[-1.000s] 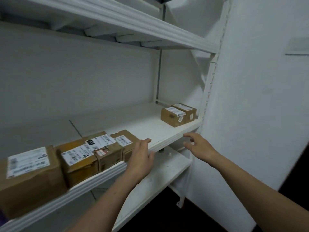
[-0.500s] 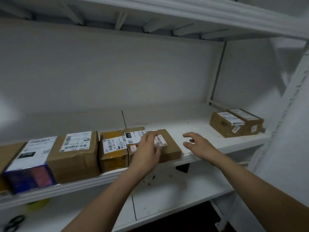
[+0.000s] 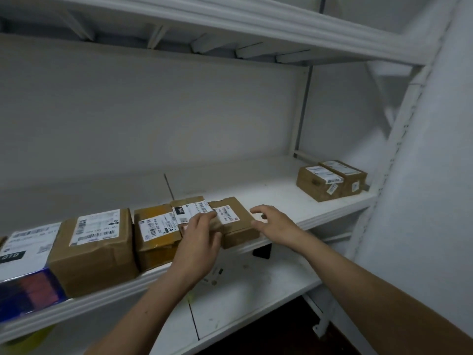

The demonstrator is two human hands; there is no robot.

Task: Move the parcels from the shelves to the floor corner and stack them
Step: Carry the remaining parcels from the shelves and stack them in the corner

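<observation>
A row of brown cardboard parcels stands along the front of the white middle shelf (image 3: 276,201). My left hand (image 3: 198,242) lies with its fingers on top of two small parcels, the rightmost small parcel (image 3: 236,221) and the labelled parcel (image 3: 190,208) behind it. My right hand (image 3: 272,224) hovers just right of the rightmost small parcel, fingers spread and slightly curled, holding nothing. Left of these sit a yellow-taped parcel (image 3: 156,234) and a larger brown parcel (image 3: 94,244). Two small parcels (image 3: 330,180) stand side by side at the shelf's far right.
A blue box with a white label (image 3: 25,275) is at the far left of the shelf. A lower shelf (image 3: 250,288) with small bits on it lies beneath. A white wall (image 3: 422,201) and the rack's upright (image 3: 384,190) close the right side. An upper shelf (image 3: 256,21) hangs overhead.
The view swung left and closer to the shelf. My left hand came to rest on the small parcels, and my right hand moved in beside the rightmost one.
</observation>
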